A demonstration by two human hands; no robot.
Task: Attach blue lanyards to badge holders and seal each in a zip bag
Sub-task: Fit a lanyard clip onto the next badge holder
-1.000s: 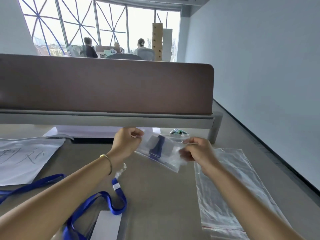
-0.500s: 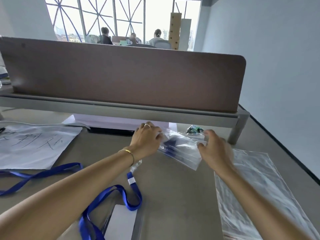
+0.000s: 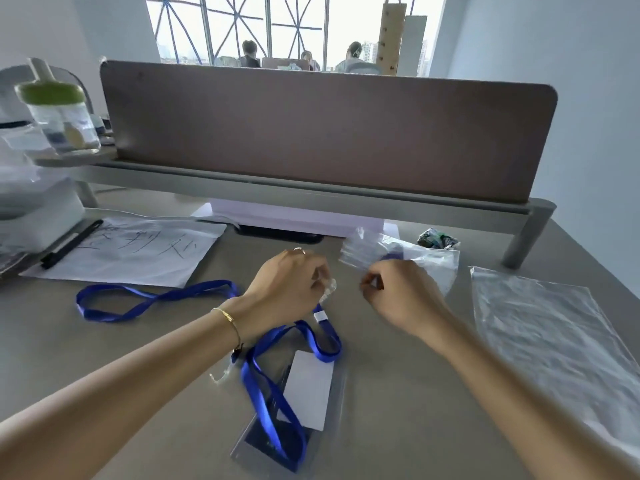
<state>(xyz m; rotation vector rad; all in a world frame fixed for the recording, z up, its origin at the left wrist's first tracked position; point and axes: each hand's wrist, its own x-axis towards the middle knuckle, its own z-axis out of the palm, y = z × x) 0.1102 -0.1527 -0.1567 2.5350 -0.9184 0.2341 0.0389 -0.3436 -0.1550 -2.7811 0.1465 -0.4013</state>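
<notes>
filled zip bag (image 3: 420,259) lies near table (image 3: 398,393) far edge. left hand (image 3: 287,289) pinches clear lanyard clip (image 3: 329,289); right hand (image 3: 398,292) curled, contents unclear. next: hook clip thru badge holder (image 3: 294,410) slot, near edge, w/o twisting strap.

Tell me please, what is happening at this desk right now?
A person is packing badge sets. A small zip bag with something blue inside lies at the back of the desk, just beyond the right hand. The left hand hovers curled beside a clear clip on the blue lanyard. That lanyard lies over a badge holder near the front, not yet bagged. A larger plastic bag lies at the right.
</notes>
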